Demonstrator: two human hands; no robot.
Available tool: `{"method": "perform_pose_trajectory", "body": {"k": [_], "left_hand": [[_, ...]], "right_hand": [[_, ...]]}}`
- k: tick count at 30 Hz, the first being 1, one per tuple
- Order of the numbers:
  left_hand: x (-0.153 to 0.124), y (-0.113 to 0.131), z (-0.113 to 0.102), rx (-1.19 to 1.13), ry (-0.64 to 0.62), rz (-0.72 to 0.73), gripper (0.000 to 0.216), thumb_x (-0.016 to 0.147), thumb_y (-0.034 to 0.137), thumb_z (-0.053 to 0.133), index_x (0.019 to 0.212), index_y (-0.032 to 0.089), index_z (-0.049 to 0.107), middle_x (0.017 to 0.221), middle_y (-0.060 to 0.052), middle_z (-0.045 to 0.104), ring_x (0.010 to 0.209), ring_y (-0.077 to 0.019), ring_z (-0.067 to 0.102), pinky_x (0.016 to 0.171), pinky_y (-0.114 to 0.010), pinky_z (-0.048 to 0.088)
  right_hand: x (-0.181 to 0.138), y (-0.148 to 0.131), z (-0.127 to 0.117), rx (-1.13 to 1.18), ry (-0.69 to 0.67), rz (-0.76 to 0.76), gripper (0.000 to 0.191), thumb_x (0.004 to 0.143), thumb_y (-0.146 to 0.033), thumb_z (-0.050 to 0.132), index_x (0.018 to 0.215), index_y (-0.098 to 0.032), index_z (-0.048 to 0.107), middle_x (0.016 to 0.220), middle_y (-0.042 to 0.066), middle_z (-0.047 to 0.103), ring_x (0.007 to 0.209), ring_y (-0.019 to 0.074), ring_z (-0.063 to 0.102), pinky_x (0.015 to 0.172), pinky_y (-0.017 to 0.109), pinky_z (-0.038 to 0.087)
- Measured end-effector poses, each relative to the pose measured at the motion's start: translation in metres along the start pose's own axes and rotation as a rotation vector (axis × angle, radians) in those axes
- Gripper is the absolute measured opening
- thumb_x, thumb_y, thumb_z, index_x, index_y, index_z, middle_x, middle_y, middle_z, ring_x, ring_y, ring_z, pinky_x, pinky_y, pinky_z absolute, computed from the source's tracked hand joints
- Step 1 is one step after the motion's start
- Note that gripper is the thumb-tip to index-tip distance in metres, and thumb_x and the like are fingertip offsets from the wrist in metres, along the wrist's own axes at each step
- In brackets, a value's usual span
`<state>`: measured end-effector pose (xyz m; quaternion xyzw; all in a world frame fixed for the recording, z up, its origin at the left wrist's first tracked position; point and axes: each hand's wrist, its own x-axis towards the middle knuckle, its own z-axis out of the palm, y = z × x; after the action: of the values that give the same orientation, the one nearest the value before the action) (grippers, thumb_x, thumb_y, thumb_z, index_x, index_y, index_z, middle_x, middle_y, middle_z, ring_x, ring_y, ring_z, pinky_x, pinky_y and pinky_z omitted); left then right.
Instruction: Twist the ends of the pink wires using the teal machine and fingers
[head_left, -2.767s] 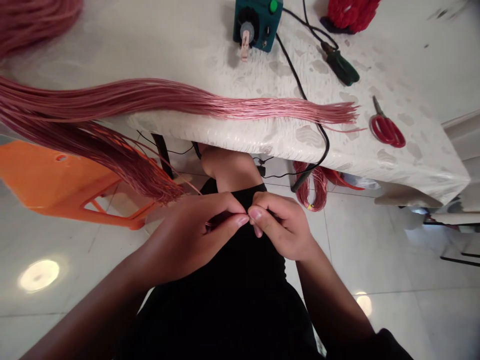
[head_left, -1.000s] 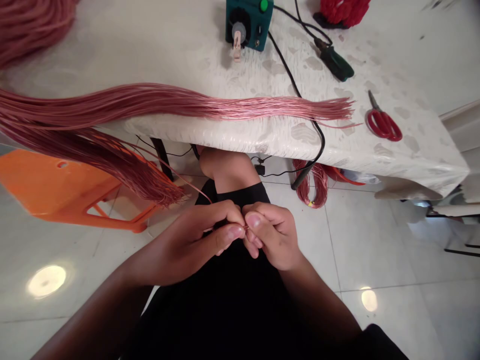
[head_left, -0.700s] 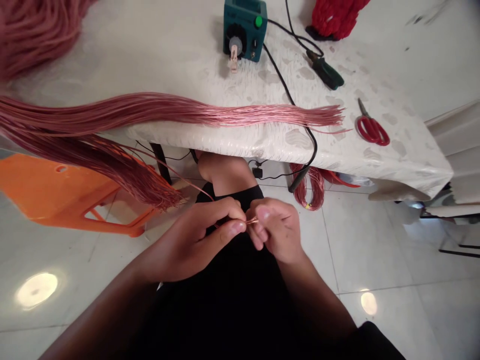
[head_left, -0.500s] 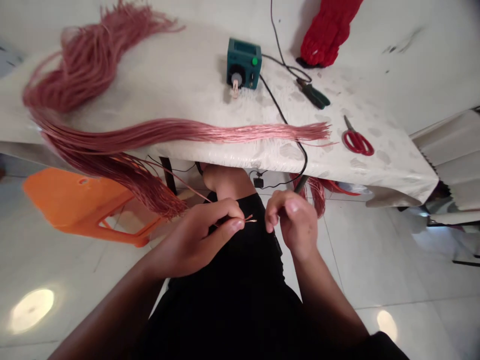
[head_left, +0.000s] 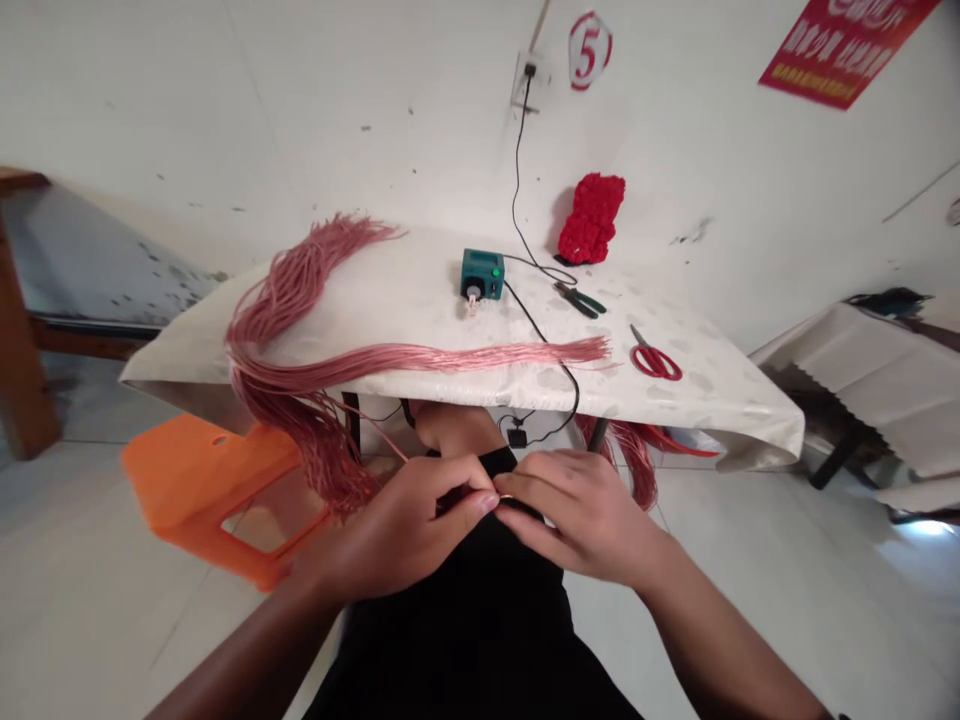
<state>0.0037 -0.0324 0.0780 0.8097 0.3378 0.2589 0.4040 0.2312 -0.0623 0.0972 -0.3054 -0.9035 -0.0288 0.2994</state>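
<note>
Over my lap, my left hand (head_left: 420,520) is closed in a pinch on a thin pink cord (head_left: 388,441) that runs back toward the bundle at the table's edge. My right hand (head_left: 589,512) meets it fingertip to fingertip, thumb and forefinger closed at the cord's end. Only a small shiny bit of that end shows between the two hands. A long bundle of pink cords (head_left: 420,358) lies along the table's front edge, with part hanging down at the left. Behind it stands a small green motor box (head_left: 482,275) with a pale clip on its front.
Red-handled scissors (head_left: 656,362) and green-handled pliers (head_left: 581,301) lie on the white-covered table (head_left: 697,400). A fuzzy red object (head_left: 592,218) stands near the wall. An orange stool (head_left: 176,470) is at the left below the table. A black cable (head_left: 574,390) hangs over the front edge.
My right hand has moved left from apart to my left hand and closed on the cord's end. The view has tilted up, showing more of the wall.
</note>
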Motion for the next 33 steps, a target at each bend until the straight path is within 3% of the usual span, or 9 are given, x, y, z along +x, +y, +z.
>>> {"method": "perform_pose_trajectory", "body": {"k": [8, 13, 18, 21, 24, 27, 28, 30, 33], "left_hand": [[0.001, -0.011, -0.002, 0.013, -0.107, -0.139, 0.026, 0.101, 0.032, 0.049, 0.081, 0.019, 0.059, 0.075, 0.001, 0.063, 0.071, -0.0145, 0.056, 0.066, -0.027, 0.039], [0.012, -0.023, -0.018, 0.074, -0.252, -0.187, 0.025, 0.100, 0.035, 0.050, 0.081, 0.020, 0.058, 0.082, 0.000, 0.067, 0.076, -0.0155, 0.057, 0.070, -0.028, 0.040], [0.039, -0.033, -0.029, 0.122, -0.395, -0.199, 0.015, 0.090, 0.025, 0.054, 0.076, 0.020, 0.052, 0.083, -0.002, 0.066, 0.076, -0.0160, 0.056, 0.068, -0.028, 0.039], [0.057, -0.044, -0.042, 0.081, -0.410, -0.186, 0.012, 0.087, 0.020, 0.054, 0.075, 0.020, 0.052, 0.081, -0.001, 0.065, 0.076, -0.0153, 0.056, 0.070, -0.027, 0.039], [0.074, -0.061, -0.067, 0.013, -0.344, -0.205, 0.021, 0.095, 0.027, 0.051, 0.076, 0.020, 0.052, 0.077, 0.000, 0.061, 0.074, -0.0147, 0.054, 0.069, -0.027, 0.040], [0.099, -0.074, -0.100, -0.062, -0.152, -0.196, 0.033, 0.104, 0.040, 0.043, 0.079, 0.020, 0.050, 0.078, -0.001, 0.056, 0.074, -0.0149, 0.050, 0.068, -0.027, 0.042], [0.111, -0.077, -0.110, -0.071, -0.070, -0.191, 0.035, 0.105, 0.042, 0.043, 0.078, 0.020, 0.049, 0.077, 0.000, 0.054, 0.072, -0.0143, 0.048, 0.067, -0.026, 0.042], [0.140, -0.081, -0.126, -0.099, 0.086, -0.191, 0.037, 0.105, 0.044, 0.045, 0.077, 0.020, 0.048, 0.072, 0.002, 0.045, 0.066, -0.0122, 0.040, 0.061, -0.024, 0.039], [0.193, -0.089, -0.145, -0.217, 0.184, -0.259, 0.033, 0.103, 0.043, 0.048, 0.079, 0.020, 0.050, 0.061, 0.007, 0.032, 0.054, -0.0096, 0.025, 0.048, -0.022, 0.024]], "right_hand": [[0.008, 0.013, 0.013, -0.163, -0.156, -0.164, 0.027, 0.107, -0.019, 0.051, 0.082, -0.016, 0.062, 0.072, -0.002, 0.059, 0.059, 0.0136, 0.049, 0.056, 0.032, 0.032], [0.019, 0.029, 0.024, -0.181, -0.198, -0.276, 0.020, 0.098, -0.014, 0.060, 0.079, -0.019, 0.058, 0.072, -0.002, 0.060, 0.057, 0.0146, 0.045, 0.053, 0.034, 0.025], [0.040, 0.048, 0.028, -0.137, -0.260, -0.364, 0.016, 0.091, -0.014, 0.065, 0.077, -0.020, 0.058, 0.069, -0.004, 0.056, 0.053, 0.0150, 0.037, 0.049, 0.033, 0.027], [0.049, 0.077, 0.018, -0.133, -0.337, -0.349, 0.019, 0.096, -0.015, 0.058, 0.078, -0.021, 0.060, 0.070, -0.003, 0.058, 0.055, 0.0153, 0.040, 0.051, 0.033, 0.031], [0.049, 0.132, -0.001, -0.162, -0.353, -0.182, 0.032, 0.103, -0.011, 0.045, 0.076, -0.019, 0.059, 0.073, 0.000, 0.062, 0.061, 0.0161, 0.050, 0.056, 0.034, 0.035], [0.049, 0.196, -0.012, -0.094, -0.289, 0.080, 0.032, 0.108, -0.020, 0.043, 0.084, -0.019, 0.064, 0.075, 0.001, 0.063, 0.063, 0.0153, 0.056, 0.057, 0.032, 0.037], [0.052, 0.216, -0.011, -0.043, -0.274, 0.174, 0.028, 0.108, -0.023, 0.044, 0.092, -0.019, 0.066, 0.081, 0.001, 0.066, 0.068, 0.0147, 0.060, 0.061, 0.030, 0.040], [0.063, 0.251, -0.002, 0.032, -0.208, 0.297, 0.026, 0.107, -0.028, 0.048, 0.090, -0.020, 0.066, 0.080, 0.001, 0.066, 0.067, 0.0136, 0.061, 0.062, 0.028, 0.042], [0.097, 0.292, 0.024, 0.083, -0.115, 0.325, 0.023, 0.105, -0.031, 0.051, 0.092, -0.020, 0.066, 0.085, 0.003, 0.069, 0.071, 0.0150, 0.062, 0.067, 0.028, 0.044]]}}
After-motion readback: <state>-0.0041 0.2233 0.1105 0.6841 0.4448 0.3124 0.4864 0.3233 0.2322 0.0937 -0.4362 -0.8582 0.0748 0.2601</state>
